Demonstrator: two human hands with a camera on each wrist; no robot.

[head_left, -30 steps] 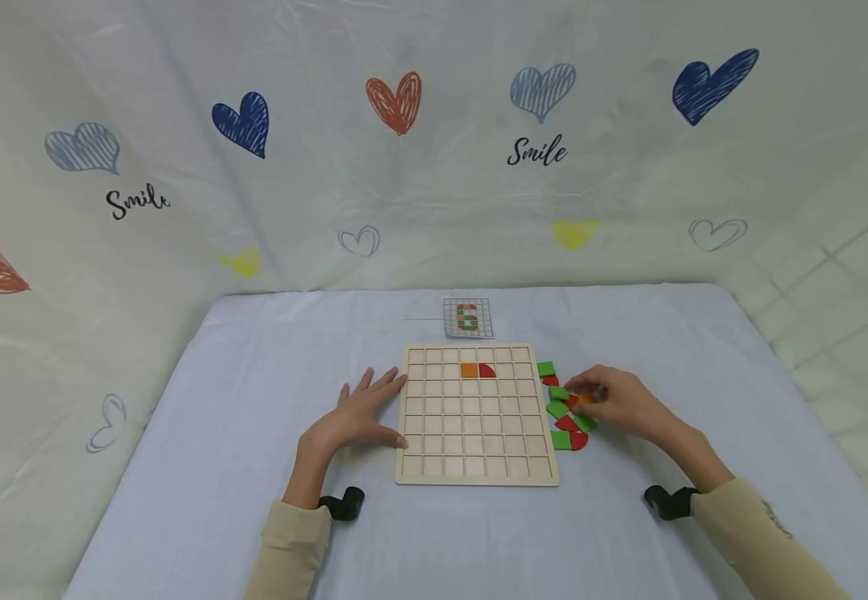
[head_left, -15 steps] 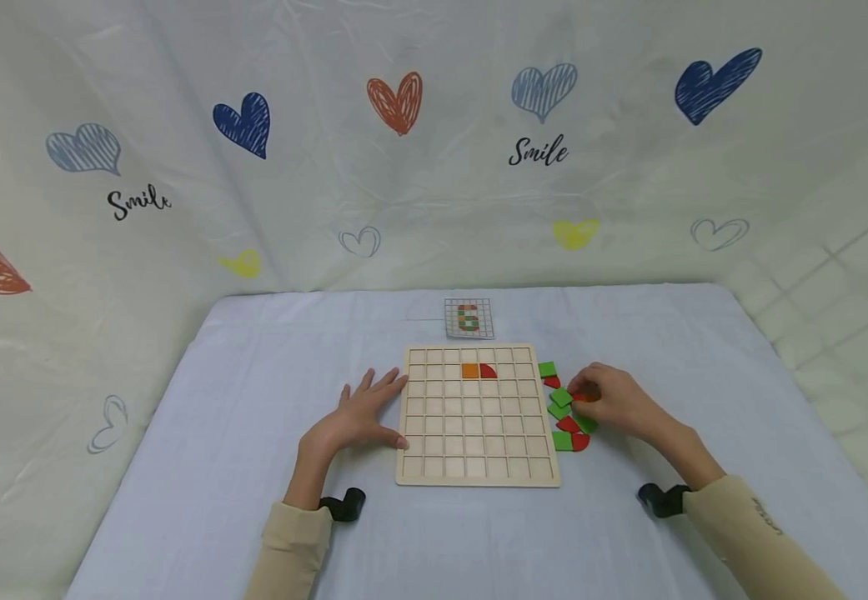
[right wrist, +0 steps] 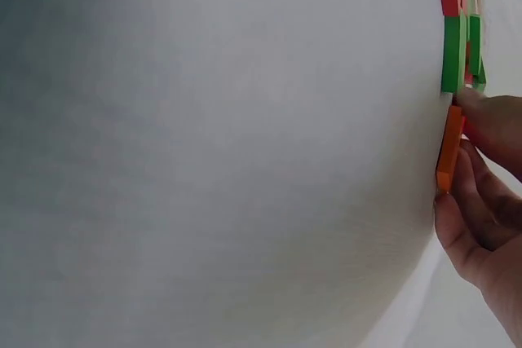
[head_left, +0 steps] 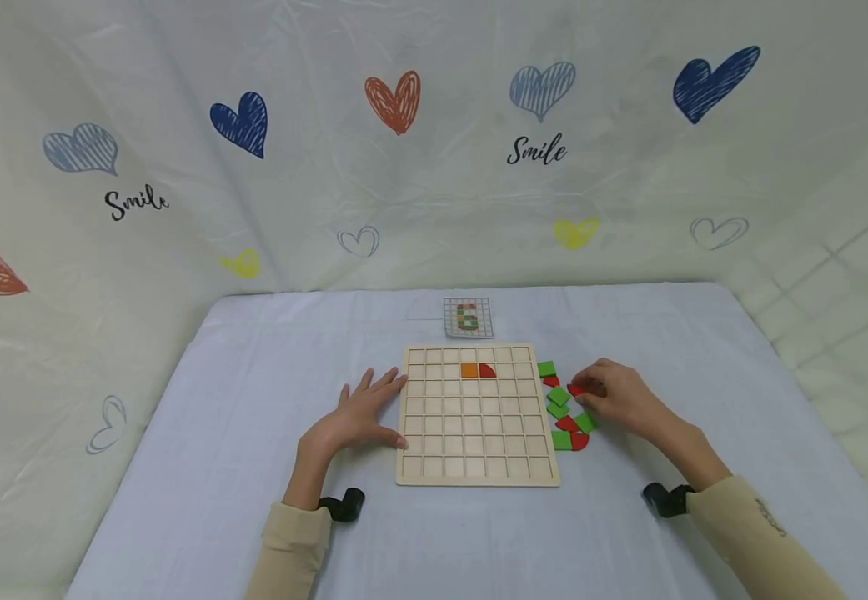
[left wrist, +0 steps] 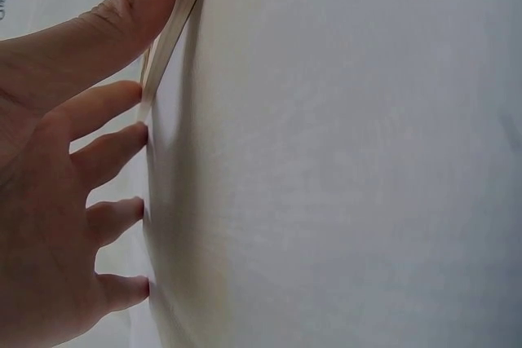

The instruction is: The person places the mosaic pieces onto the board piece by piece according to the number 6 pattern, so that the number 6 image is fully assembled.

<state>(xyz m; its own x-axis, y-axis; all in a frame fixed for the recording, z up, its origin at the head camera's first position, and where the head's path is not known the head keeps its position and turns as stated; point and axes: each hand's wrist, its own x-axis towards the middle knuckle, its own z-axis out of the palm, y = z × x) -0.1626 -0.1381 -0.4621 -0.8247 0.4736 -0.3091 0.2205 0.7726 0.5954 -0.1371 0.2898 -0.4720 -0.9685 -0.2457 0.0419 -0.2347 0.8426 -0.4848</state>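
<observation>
Head: the left hand (head_left: 358,417), spread, meets the left edge of the gridded board (head_left: 474,425), apparently steadying it; the right hand (head_left: 617,396) pinches a red piece (head_left: 574,389) beyond its right edge. Left wrist: contact shows. Right wrist: whether an orange piece (right wrist: 448,152) is gripped too is unclear.

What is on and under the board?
On the board: an orange square and a red piece, side by side; the left hand touches its left edge. Underneath is hidden.
</observation>
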